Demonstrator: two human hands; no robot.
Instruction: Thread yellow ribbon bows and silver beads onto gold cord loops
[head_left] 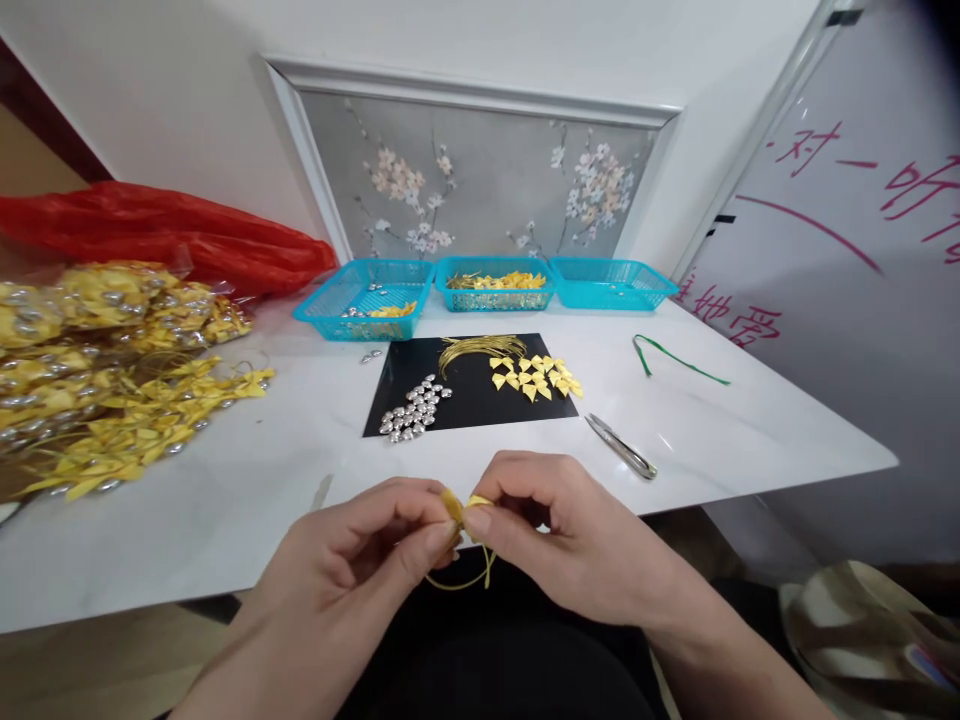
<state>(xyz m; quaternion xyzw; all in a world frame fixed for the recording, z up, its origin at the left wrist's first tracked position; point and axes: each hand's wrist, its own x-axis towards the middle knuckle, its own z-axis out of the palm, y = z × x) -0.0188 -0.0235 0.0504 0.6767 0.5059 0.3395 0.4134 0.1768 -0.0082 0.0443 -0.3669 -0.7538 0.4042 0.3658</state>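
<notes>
Silver snips [622,446] (closest tool) lie beside the black mat [480,400].

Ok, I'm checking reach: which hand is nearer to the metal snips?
Right. The right hand is just left of the metal snips, on the wearer's side; the left hand is farther left.

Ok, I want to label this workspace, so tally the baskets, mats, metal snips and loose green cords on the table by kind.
Blue baskets: 3
Black mat: 1
Metal snips: 1
Green cord: 1
Total: 6
</notes>
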